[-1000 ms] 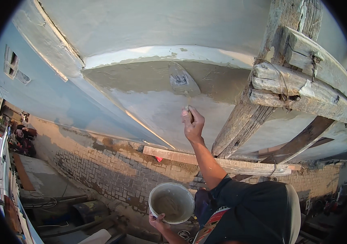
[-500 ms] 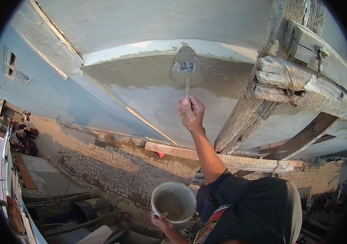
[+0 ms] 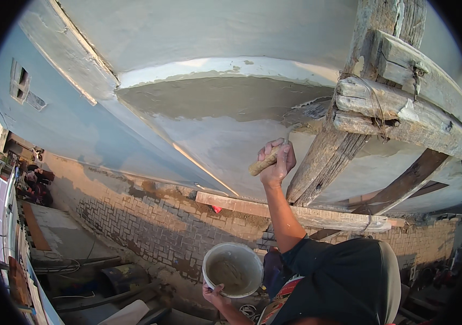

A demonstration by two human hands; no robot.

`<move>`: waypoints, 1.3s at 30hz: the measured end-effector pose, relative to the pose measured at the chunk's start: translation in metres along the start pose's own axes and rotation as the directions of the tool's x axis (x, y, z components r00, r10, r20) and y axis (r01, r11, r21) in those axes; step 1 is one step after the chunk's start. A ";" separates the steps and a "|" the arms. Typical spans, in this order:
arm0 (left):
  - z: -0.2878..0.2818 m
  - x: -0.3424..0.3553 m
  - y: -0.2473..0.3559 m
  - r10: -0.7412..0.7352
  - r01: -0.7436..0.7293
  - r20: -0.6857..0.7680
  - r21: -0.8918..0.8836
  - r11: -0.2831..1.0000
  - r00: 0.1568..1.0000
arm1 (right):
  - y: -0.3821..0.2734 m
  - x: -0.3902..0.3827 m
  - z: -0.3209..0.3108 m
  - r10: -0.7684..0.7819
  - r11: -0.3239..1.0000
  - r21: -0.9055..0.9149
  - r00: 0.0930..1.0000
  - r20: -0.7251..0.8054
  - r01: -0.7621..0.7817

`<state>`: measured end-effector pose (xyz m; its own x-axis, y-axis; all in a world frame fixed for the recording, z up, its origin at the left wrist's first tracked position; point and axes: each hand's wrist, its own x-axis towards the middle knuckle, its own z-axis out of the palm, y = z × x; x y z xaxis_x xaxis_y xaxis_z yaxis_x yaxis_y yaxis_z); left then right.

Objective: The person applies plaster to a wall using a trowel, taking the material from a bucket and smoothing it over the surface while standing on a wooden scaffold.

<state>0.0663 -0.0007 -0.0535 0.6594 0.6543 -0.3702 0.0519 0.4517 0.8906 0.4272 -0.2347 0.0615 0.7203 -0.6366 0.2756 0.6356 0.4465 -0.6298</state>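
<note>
My right hand [image 3: 280,162] grips a trowel by its rounded, mortar-smeared handle [image 3: 262,164]. The metal blade [image 3: 313,110] lies against the wall beside the wooden post, its far part hidden there. A band of wet grey mortar [image 3: 204,98] runs across the wall below a white ledge [image 3: 187,67]. Lower down, my left hand [image 3: 215,295] holds a pale bucket [image 3: 207,264] by its near rim, thumb over the edge. Grey mortar [image 3: 228,273] covers the inside of the bucket's bottom.
Weathered wooden posts [image 3: 323,157] and wired crossbeams [image 3: 393,103] stand close on the right. A plank [image 3: 236,205] runs below my right arm. Brick paving [image 3: 149,227] lies far beneath. A dark barrel [image 3: 125,277] and loose boards are at lower left.
My right hand has moved right and slightly down, turning the trowel so its blade has gone from the middle of the mortar band to the post. My left hand still holds the bucket.
</note>
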 end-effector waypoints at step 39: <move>-0.016 -0.013 -0.003 0.071 -0.074 -0.096 -0.034 0.997 0.993 | 0.081 -0.015 0.144 0.502 0.564 -0.808 0.706 0.500 0.171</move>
<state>0.0458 -0.0012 -0.0557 0.5865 0.7397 -0.3299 -0.0224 0.4219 0.9063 0.5081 -0.0983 0.1105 0.9662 0.0889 0.2419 0.2576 -0.3650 -0.8947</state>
